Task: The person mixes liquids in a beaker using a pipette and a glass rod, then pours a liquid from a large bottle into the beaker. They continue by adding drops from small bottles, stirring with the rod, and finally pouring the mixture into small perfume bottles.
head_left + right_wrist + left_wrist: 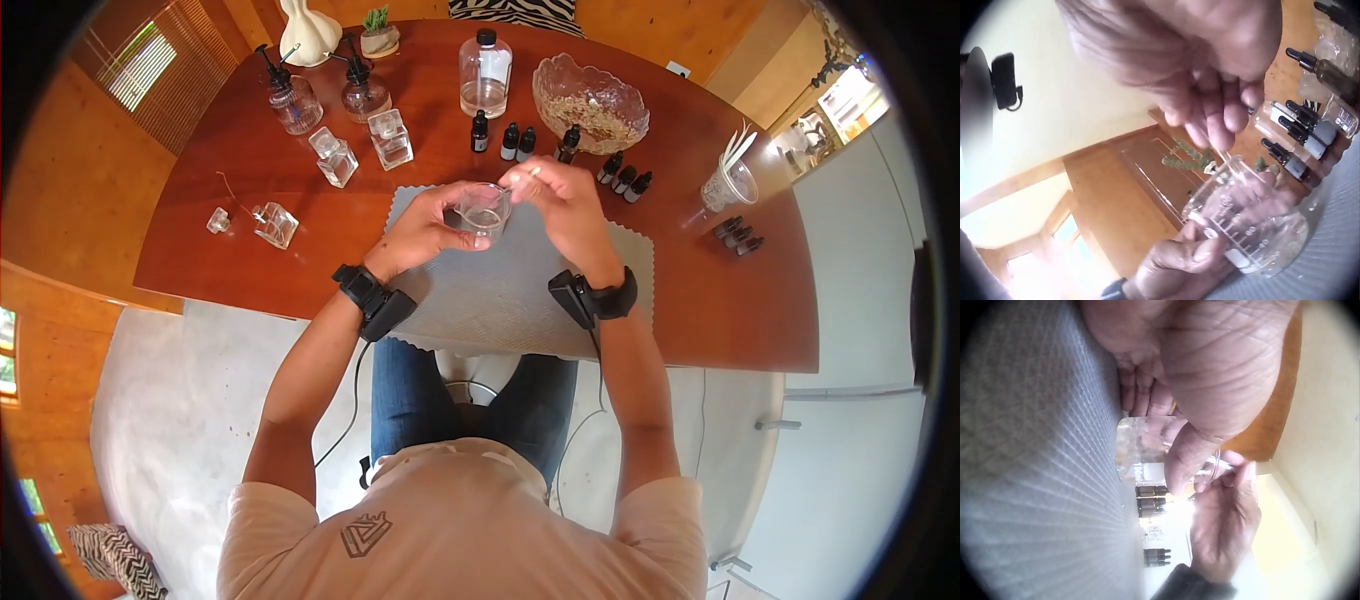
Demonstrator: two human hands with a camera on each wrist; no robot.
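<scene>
My left hand [425, 230] holds a clear glass beaker [484, 218] upright close over the grey mat [480, 305], thumb on the near side and fingers around the far side. White graduation marks show on the beaker's wall [1254, 228] in the right wrist view, and a little clear liquid seems to lie at the bottom. Above the rim, my right hand [568, 205] pinches a thin pale stick [1225, 154] between thumb and fingertips. The stick's lower part slants down into the beaker's mouth; most of its upper part is hidden by the fingers.
Small black-capped dropper bottles [511, 141] stand in groups beyond the hands. Behind them are a large clear bottle [484, 85] and a glass bowl [592, 108]. Square glass bottles [391, 140] sit at left, with pump bottles [296, 104] behind; a cup of white sticks [728, 186] stands right.
</scene>
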